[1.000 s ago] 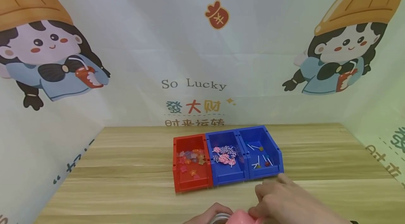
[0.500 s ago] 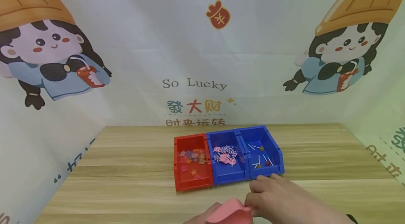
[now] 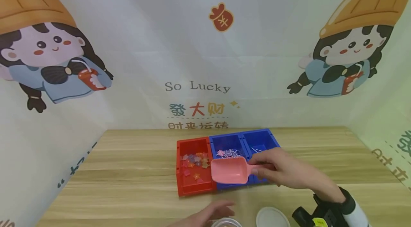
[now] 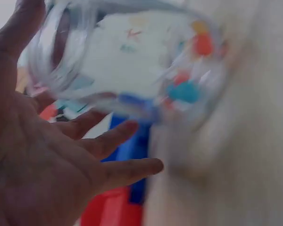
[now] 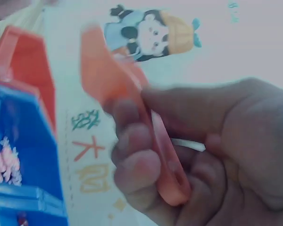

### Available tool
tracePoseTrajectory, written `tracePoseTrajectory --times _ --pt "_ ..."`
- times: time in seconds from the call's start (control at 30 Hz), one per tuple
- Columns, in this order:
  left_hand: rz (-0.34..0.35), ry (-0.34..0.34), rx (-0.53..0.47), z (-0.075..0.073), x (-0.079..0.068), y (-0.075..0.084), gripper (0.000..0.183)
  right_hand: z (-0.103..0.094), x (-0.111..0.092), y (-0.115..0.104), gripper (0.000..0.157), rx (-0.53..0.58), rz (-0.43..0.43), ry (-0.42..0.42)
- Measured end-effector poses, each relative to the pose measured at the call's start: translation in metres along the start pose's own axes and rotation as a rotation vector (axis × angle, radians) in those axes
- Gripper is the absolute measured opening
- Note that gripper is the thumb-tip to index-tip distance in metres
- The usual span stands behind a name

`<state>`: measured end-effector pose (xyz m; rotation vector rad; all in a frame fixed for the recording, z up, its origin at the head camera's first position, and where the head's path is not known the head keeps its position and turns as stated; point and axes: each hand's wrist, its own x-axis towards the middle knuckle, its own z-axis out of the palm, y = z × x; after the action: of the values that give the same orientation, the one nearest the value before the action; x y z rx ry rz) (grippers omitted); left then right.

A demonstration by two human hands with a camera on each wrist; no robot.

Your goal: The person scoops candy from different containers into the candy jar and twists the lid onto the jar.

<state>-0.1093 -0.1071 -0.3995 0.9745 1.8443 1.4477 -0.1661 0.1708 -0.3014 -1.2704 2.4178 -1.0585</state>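
Note:
My right hand (image 3: 279, 166) grips a pink scoop (image 3: 229, 170) by its handle, its bowl overlapping the red and middle blue bins in the head view. In the right wrist view, the fingers curl round the scoop's handle (image 5: 167, 165). My left hand (image 4: 52, 160) has its fingers spread beside a clear jar (image 4: 127, 56). Small orange and teal pieces (image 4: 184, 92) lie at the bottom of that jar. At the head view's lower edge only the jar's rim shows.
A red bin (image 3: 196, 187) contains star-shaped pieces (image 3: 196, 161). Beside it, the middle blue bin (image 3: 224, 137) has swirl lollipops (image 3: 228, 153); the right blue bin (image 3: 258, 135) has white-stick lollipops, partly hidden by my hand. A white round lid (image 3: 272, 217) lies right of the jar.
The pink scoop has risen from over the jar and moved forward to the bins with my right hand. My left hand's fingers have loosened beside the jar. The white lid has come into view.

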Motion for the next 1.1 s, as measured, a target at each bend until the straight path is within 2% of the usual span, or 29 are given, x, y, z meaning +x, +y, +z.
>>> tracePoseTrajectory --times 0.07,0.13,0.23,0.33,0.43,0.53,0.67,0.77,0.87,1.0,1.1 --pt "-0.051 -0.003 0.037 -0.013 -0.005 0.006 0.069 -0.002 0.002 0.005 0.016 -0.065 0.068 0.067" --pt "-0.133 0.035 0.041 -0.025 -0.012 0.017 0.064 -0.004 0.005 0.009 0.015 -0.157 0.127 0.137" --pt "-0.128 0.21 0.178 -0.041 -0.017 0.028 0.053 -0.005 0.013 0.012 0.012 -0.364 0.169 0.232" --pt "-0.074 0.451 0.332 -0.059 -0.013 0.031 0.046 0.0 0.024 0.015 0.01 -0.532 0.217 0.285" --pt "-0.029 0.659 0.504 -0.082 -0.004 0.023 0.047 0.009 0.037 0.017 0.009 -0.631 0.266 0.295" --pt "-0.023 0.78 0.615 -0.102 0.004 0.009 0.051 0.019 0.051 0.018 0.009 -0.728 0.287 0.273" --pt "-0.053 0.831 0.628 -0.119 0.01 -0.008 0.054 0.027 0.061 0.021 0.01 -0.852 0.239 0.254" --pt "-0.082 0.854 0.59 -0.126 0.015 -0.019 0.059 0.03 0.067 0.025 0.012 -0.883 0.221 0.258" --pt "-0.135 0.87 0.484 -0.128 0.022 -0.027 0.069 0.033 0.074 0.031 0.013 -0.92 0.226 0.237" --pt "-0.227 0.867 0.327 -0.126 0.028 -0.033 0.08 0.04 0.083 0.036 0.013 -0.976 0.226 0.162" --pt "-0.289 0.857 0.261 -0.125 0.028 -0.035 0.085 0.047 0.089 0.036 0.013 -1.012 0.232 0.116"
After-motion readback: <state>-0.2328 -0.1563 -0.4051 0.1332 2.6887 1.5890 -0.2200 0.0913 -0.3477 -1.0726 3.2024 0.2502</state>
